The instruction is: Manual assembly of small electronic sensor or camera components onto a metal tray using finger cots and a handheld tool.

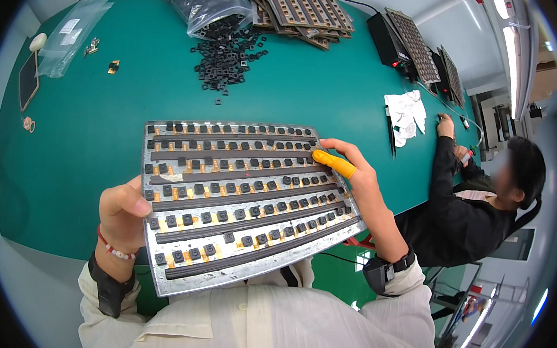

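A flat metal tray (229,153) is tilted in front of me, above the near edge of the table. Rows of small black square parts (222,215) with gold-coloured tabs sit on it between dark strips, with a few gaps in the rows. My left hand (122,209) grips the tray's left edge, thumb on top and the other fingers hidden beneath. At the far right corner my right hand (361,179) is closed on the edge. A yellow finger cot (333,162) covers its thumb, which lies over the end of an upper row.
On the green table (322,87), loose black squares (225,62) spill from a clear plastic bag (206,4). Stacked trays (301,13) stand at the back. Tweezers (390,131) lie beside white tissue (406,115). To the right sits another person (473,218) in black.
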`<state>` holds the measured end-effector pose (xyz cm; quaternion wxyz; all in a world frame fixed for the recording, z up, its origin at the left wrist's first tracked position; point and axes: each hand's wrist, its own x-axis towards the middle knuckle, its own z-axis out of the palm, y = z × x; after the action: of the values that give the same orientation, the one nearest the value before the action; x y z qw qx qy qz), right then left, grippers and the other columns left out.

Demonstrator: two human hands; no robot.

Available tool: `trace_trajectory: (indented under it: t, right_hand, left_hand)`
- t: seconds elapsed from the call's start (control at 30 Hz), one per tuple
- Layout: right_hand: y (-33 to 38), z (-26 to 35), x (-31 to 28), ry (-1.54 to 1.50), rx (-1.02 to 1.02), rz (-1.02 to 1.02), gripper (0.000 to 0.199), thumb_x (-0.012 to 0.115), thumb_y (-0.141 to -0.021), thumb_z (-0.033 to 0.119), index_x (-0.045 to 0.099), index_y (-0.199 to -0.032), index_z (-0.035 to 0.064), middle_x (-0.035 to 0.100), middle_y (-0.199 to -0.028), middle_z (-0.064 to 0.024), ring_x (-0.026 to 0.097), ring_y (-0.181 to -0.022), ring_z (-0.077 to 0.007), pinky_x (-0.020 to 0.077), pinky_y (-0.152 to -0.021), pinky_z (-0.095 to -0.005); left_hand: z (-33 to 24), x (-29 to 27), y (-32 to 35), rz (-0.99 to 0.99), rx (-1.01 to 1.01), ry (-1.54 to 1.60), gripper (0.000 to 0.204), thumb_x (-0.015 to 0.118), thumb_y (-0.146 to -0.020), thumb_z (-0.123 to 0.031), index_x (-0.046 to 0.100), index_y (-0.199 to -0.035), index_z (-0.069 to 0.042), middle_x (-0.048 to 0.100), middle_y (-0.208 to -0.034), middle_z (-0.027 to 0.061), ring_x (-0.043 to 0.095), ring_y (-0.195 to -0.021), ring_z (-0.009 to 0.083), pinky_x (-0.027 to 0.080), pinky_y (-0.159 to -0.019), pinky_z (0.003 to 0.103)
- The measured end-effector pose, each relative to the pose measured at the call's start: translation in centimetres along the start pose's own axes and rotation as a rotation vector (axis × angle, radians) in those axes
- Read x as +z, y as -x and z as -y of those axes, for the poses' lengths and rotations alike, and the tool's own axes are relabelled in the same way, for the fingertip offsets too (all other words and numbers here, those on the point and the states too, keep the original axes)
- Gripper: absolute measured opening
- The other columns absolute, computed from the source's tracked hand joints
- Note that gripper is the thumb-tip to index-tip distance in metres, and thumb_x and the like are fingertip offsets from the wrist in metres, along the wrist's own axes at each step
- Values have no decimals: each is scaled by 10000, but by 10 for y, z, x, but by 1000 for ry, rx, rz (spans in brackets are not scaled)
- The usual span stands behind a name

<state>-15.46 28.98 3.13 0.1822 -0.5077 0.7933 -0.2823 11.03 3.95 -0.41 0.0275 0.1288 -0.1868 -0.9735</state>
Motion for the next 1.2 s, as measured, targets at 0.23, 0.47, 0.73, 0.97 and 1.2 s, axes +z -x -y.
trace_trajectory:
  t: [0.23,0.47,0.73,0.97,1.2]
  right_hand:
    - [-5,-3,-5,-21,-72,18,341,539,-871,28,672,-1186,37,547,-1368,-120,520,-1267,-293,402,-1081,-376]
    - [-14,-3,-11,-51,-97,91,350,512,-858,-3,661,-1174,2,552,-1368,-134,528,-1269,-319,409,-1082,-384]
    - [-16,0,-17,41,-182,82,426,546,-796,-53,659,-1200,16,529,-1382,-138,513,-1283,-321,406,-1088,-401]
    - [-4,-5,-11,-145,18,-33,543,649,-746,-59,601,-1280,27,467,-1422,-143,516,-1267,-319,431,-1061,-401]
    - [-2,-14,-28,211,-28,5,468,672,-801,-6,598,-1263,-2,484,-1393,-174,534,-1250,-332,470,-1013,-388]
  left_hand:
    - [0,1,-3,70,18,34,742,539,-681,-135,412,-1375,95,555,-1327,267,613,-1154,343,486,-1002,421]
    - [-3,-5,-4,116,19,84,692,506,-704,-110,421,-1356,104,571,-1297,278,647,-1098,361,535,-954,440]
    - [-4,-5,-2,36,32,97,691,512,-692,-100,424,-1342,118,566,-1288,297,635,-1113,378,519,-983,451]
    - [-2,0,-1,38,7,102,729,523,-679,-115,411,-1359,122,548,-1320,298,622,-1138,374,491,-1009,449]
    - [-1,0,0,46,-17,67,758,539,-673,-132,398,-1373,123,543,-1334,285,598,-1181,353,479,-1013,421]
